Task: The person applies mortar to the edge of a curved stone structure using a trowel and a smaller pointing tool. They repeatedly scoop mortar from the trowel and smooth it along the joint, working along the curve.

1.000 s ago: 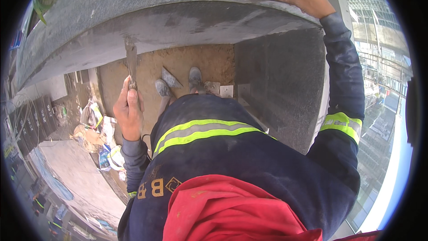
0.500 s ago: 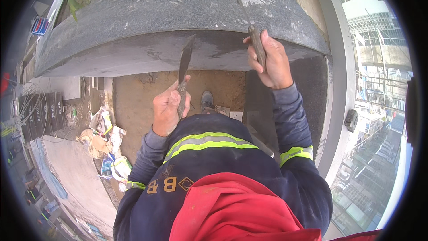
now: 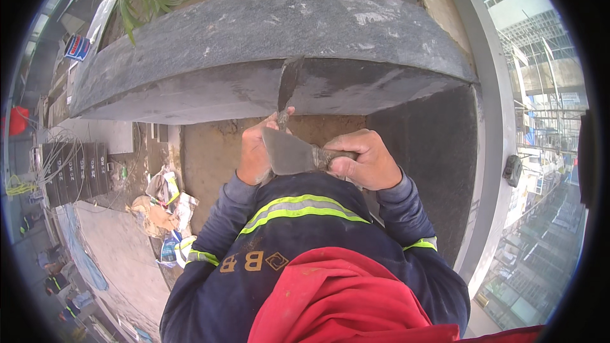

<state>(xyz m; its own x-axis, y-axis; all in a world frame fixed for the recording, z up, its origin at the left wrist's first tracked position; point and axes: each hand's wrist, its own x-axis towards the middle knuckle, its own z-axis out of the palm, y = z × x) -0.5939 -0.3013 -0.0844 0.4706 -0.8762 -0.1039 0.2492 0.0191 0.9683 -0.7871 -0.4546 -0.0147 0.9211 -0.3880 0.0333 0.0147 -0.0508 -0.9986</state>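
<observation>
My right hand point(image 3: 368, 160) is closed around the short handle of a putty knife point(image 3: 289, 154). Its broad grey blade points left and lies in front of my left hand point(image 3: 255, 151), covering part of it. That left hand grips a second tool, a dark flat-bladed scraper point(image 3: 289, 82). Seen at a slant, this scraper's blade looks narrow and points away from me, across the near face of the low curved wall point(image 3: 197, 91). I cannot tell whether its tip touches the wall. The grey top of the wall point(image 3: 254, 28) has pale smears, and darker patches mark its near face.
A dark side wall point(image 3: 429, 146) meets the curved wall at the right. Bare brown soil point(image 3: 213, 143) lies between the wall and me. Crumpled bags point(image 3: 168, 206) and stacked dark boxes point(image 3: 76, 168) are at left. A blue-and-white bucket point(image 3: 77, 47) stands near a green plant point(image 3: 135, 0).
My right hand has come down and left from above the wall, turning the putty knife flat toward me. My left hand has shifted slightly right and away, bringing the two tools together.
</observation>
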